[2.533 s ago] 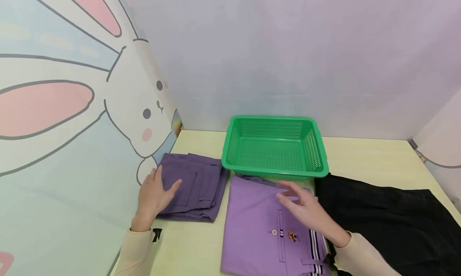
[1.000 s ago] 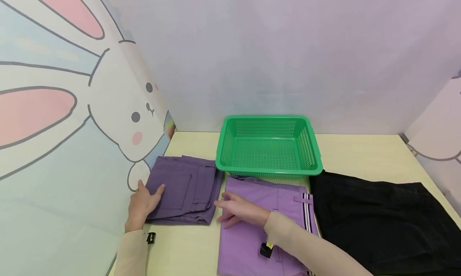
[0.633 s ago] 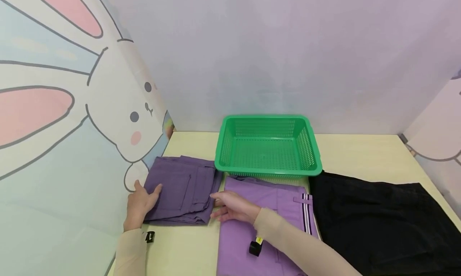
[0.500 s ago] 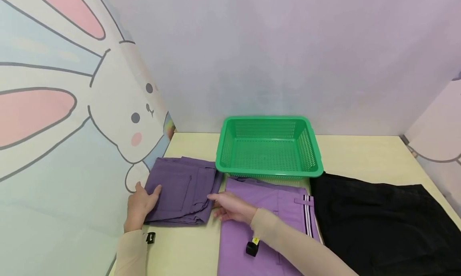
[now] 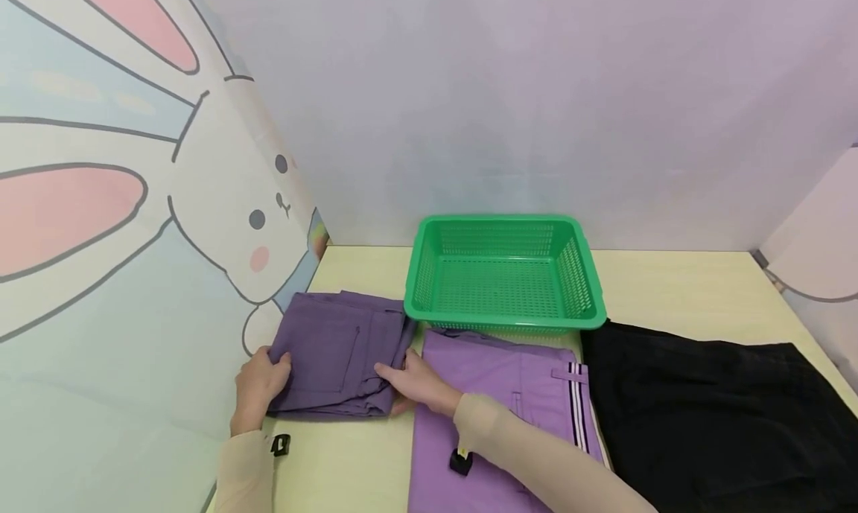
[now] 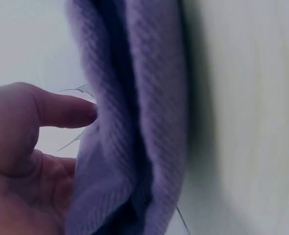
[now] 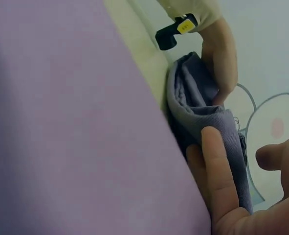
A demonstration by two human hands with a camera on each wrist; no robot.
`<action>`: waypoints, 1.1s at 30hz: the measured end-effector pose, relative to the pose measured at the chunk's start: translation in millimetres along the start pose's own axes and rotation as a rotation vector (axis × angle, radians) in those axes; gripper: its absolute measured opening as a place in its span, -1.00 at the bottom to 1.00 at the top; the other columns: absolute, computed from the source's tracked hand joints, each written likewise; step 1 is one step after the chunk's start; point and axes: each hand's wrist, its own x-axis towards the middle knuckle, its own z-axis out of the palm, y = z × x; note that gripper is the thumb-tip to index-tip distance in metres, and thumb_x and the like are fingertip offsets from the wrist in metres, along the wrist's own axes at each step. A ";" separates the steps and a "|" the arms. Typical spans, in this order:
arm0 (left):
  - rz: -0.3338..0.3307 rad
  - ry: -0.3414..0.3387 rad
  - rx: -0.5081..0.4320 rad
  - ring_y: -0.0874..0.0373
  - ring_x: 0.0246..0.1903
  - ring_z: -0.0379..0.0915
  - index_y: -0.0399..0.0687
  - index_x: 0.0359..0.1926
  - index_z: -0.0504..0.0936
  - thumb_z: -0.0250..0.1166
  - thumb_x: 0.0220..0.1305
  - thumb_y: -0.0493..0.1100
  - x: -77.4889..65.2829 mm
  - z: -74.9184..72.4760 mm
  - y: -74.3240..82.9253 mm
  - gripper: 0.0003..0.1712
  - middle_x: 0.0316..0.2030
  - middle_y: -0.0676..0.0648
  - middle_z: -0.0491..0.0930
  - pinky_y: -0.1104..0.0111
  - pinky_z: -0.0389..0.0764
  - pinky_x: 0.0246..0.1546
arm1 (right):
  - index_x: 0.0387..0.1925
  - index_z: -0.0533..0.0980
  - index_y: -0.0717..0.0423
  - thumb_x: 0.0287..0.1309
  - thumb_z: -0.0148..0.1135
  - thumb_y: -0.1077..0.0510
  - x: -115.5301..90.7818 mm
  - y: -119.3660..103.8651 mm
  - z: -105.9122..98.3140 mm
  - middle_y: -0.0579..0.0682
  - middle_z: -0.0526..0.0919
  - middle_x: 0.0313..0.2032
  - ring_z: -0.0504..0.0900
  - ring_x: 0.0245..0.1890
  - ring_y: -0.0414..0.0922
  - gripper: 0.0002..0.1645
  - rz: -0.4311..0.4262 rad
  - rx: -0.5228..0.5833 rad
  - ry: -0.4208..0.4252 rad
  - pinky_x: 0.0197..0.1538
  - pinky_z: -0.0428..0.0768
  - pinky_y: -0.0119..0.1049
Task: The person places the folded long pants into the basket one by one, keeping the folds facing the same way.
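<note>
Folded dark purple trousers [image 5: 325, 345] lie at the left of the table, in a flat stack. My left hand [image 5: 257, 383] grips their left edge, thumb on top; the left wrist view shows the thumb [image 6: 68, 110] against the fabric and the other fingers partly hidden behind it. At the opposite edge, my right hand [image 5: 422, 383] has its thumb over the top. Its fingers [image 7: 218, 166] press along the folded side in the right wrist view. Beneath my right forearm lie folded light purple trousers [image 5: 469, 364] with striped side trim.
A green plastic basket [image 5: 506, 323] with nothing in it stands at the back of the table [image 5: 670, 282], just behind the purple trousers. Black folded trousers [image 5: 710, 416] cover the right side. A wall with a rabbit drawing [image 5: 228, 200] borders the left edge.
My right hand has moved left from over the light purple trousers to the dark purple trousers' right edge and taken hold. My left hand has settled lower on the left edge and closed round it.
</note>
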 end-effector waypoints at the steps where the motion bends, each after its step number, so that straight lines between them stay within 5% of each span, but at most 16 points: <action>1: 0.003 0.007 -0.002 -0.68 0.26 0.37 -0.63 0.40 0.32 -0.02 0.55 -0.01 -0.5 -0.1 0.4 -0.27 0.29 -0.70 0.41 -0.42 0.35 0.31 | 0.34 0.35 0.26 0.50 0.29 -0.06 1.4 0.4 0.1 0.23 0.62 0.07 0.81 -0.39 0.11 -0.36 -0.002 0.033 0.003 -0.38 0.81 -0.03; 6: 0.006 0.025 -0.001 -0.67 0.25 0.39 -0.56 0.41 0.36 0.01 0.55 -0.03 -1.8 0.4 -0.8 -0.31 0.29 -0.66 0.44 -0.43 0.34 0.30 | 0.32 0.30 0.23 0.46 0.34 0.09 6.4 0.1 0.7 0.32 0.58 0.10 0.73 -0.62 -0.01 -0.40 0.018 0.052 0.033 -0.47 0.78 -0.09; 10: 0.005 0.057 -0.006 -0.64 0.24 0.42 -0.51 0.42 0.39 0.04 0.55 -0.06 -0.4 0.8 -5.2 -0.35 0.28 -0.61 0.49 -0.42 0.36 0.28 | 0.59 0.10 0.31 0.46 0.33 0.12 6.0 -1.6 1.3 0.48 0.47 0.31 0.66 -0.70 -0.09 -0.10 0.040 0.026 0.057 -0.42 0.79 -0.11; 13: 0.014 0.084 -0.035 -0.61 0.24 0.44 -0.47 0.43 0.41 0.06 0.55 -0.08 0.8 -0.4 -7.0 -0.37 0.26 -0.57 0.54 -0.41 0.39 0.25 | 0.69 -0.07 0.25 0.47 0.31 0.12 5.4 -4.6 0.7 0.50 0.60 0.22 0.63 -0.73 -0.13 0.04 0.012 0.002 0.059 -0.28 0.79 -0.16; 17: 0.015 0.066 -0.174 -0.53 0.23 0.52 -0.39 0.46 0.43 0.12 0.58 -0.09 -2.1 -8.5 -5.5 -0.40 0.26 -0.53 0.56 -0.28 0.49 0.23 | 0.68 0.05 0.17 0.46 0.30 0.16 5.8 -11.6 0.2 0.37 0.78 -0.02 0.59 -0.77 -0.16 -0.05 -0.054 -0.032 0.049 -0.30 0.79 -0.11; 21: -0.017 -0.006 -0.357 0.00 -0.09 0.75 -0.31 0.51 0.40 0.18 0.61 -0.06 -8.0 -20.5 0.1 -0.37 0.29 -0.45 0.58 0.26 0.65 -0.01 | 0.67 0.11 0.19 0.40 0.32 0.19 5.5 -19.3 2.6 0.34 0.75 0.06 0.55 -0.77 -0.17 -0.06 -0.089 -0.068 0.068 -0.47 0.75 -0.02; 25: -0.030 -0.007 -0.439 0.52 -0.30 0.56 -0.30 0.52 0.39 0.22 0.60 -0.05 -14.1 -25.9 8.4 -0.35 0.28 -0.42 0.62 0.54 0.59 -0.25 | 0.66 0.12 0.25 0.28 0.30 0.22 6.2 -26.4 3.3 0.33 0.76 0.05 0.53 -0.77 -0.18 -0.01 -0.105 -0.069 0.087 -0.52 0.73 -0.04; 29: -0.043 0.056 -0.516 0.56 -0.35 0.57 -0.27 0.49 0.45 0.25 0.58 -0.08 -21.1 -29.7 16.2 -0.40 0.23 -0.38 0.67 0.56 0.62 -0.26 | 0.63 0.23 0.18 0.21 0.29 0.19 6.2 -35.7 -2.1 0.20 0.83 -0.08 0.53 -0.76 -0.17 -0.04 -0.135 -0.075 0.080 -0.50 0.74 0.05; 33: -0.066 0.126 -0.584 0.57 -0.35 0.58 -0.18 0.47 0.51 0.28 0.56 -0.07 -25.8 -37.7 22.3 -0.43 -0.01 0.03 0.81 0.59 0.62 -0.27 | 0.59 0.34 0.03 0.25 0.27 0.15 3.5 -45.1 -5.7 0.17 0.84 -0.07 0.60 -0.71 -0.16 -0.14 -0.205 -0.133 0.060 -0.44 0.74 0.18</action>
